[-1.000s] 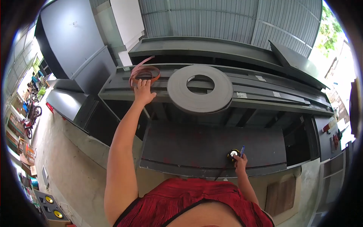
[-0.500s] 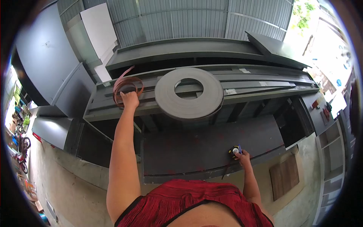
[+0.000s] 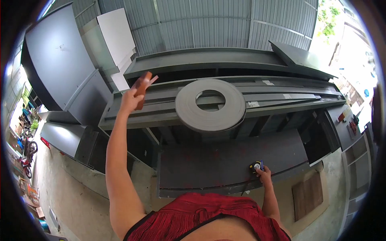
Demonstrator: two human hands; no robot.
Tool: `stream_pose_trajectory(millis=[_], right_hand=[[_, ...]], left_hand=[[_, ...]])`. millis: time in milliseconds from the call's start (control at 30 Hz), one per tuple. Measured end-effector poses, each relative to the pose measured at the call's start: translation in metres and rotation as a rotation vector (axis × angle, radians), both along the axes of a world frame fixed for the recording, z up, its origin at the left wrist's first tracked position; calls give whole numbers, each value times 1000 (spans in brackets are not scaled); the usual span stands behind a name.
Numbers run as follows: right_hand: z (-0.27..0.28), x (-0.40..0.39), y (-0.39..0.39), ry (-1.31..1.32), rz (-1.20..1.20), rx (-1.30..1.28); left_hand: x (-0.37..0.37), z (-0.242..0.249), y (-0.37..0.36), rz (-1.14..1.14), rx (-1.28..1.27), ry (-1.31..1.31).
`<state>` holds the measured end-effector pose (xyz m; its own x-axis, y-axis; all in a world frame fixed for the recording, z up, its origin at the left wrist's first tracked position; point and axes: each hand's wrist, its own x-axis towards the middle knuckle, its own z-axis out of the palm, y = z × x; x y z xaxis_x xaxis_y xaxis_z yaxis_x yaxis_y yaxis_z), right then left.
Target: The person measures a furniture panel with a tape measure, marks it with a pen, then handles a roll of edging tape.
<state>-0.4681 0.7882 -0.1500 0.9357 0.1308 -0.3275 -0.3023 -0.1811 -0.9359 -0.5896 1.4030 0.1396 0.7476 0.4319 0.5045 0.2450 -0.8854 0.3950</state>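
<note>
My left hand is closed on a coil of brown edge banding, now seen nearly edge-on at the left end of a long grey cabinet. A short pinkish end of the strip sticks out. To the right of it, a big roll of grey edge banding lies flat on the cabinet. My right hand grips a black and yellow tape measure above the dark panel. Something thin and blue, perhaps a pen, shows beside the tape measure.
Long grey strips lie along the cabinet top. Tall grey panels stand at the left, and a white panel leans behind. A brown board lies low at the right, beside open shelving.
My left hand has lifted the brown coil and turned it from lying open to edge-on. My right hand still holds the tape measure. The view has shifted slightly.
</note>
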Motion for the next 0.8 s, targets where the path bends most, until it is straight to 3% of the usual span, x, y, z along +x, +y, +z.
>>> stream_pose_trajectory(millis=[67,167,433,533,633,800], right_hand=[[-3,4,-3,1,34,19],[-22,15,-13,-87,94,-15],[-42,78,-37,-211,-104,-283],[-25,77,-34,-389,-32,-547],[-50,85,-39,-524,24,-751],[-37,79,-33,-482,62,-880]], left_hand=[[-10,13,14,-113,-451,-143],[-35,50,0,-369,-827,-443],[-91,82,-36,-482,-1060,-757],[-107,73,-39,-562,-1104,-793],[-120,67,-61,-680,-1105,-801],[-135,50,-87,-922,-1173,-860]])
